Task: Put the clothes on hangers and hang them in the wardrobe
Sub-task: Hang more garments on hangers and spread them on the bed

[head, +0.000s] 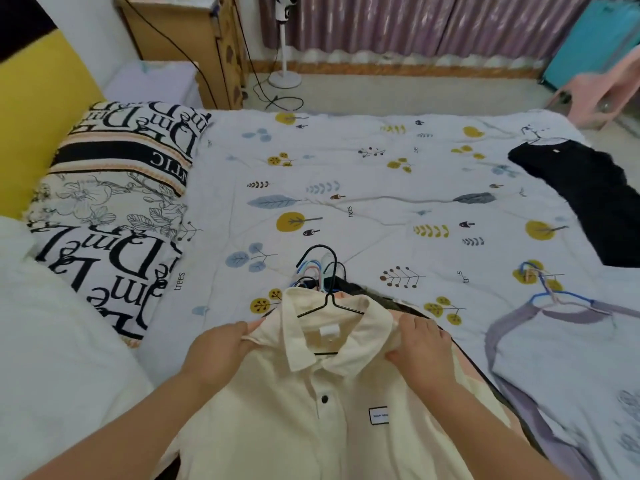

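A cream collared shirt (311, 403) lies on the bed in front of me with a black wire hanger (329, 304) inside its neck. My left hand (221, 348) grips the shirt's left shoulder. My right hand (420, 344) grips its right shoulder. Under the shirt sits a pile of other clothes, with several hanger hooks (317, 265) sticking out beyond the collar. A pale blue top with lilac trim (568, 348) lies at the right on a blue hanger (554, 296). A black garment (595, 199) on a hanger lies at the far right.
The bed has a white sheet (346, 174) printed with leaves. Patterned pillows (110, 202) lie at the left against a yellow headboard (38, 109). Beyond the bed are a wooden cabinet (180, 39), a fan stand (284, 74), a curtain (415, 22) and a pink chair (595, 91).
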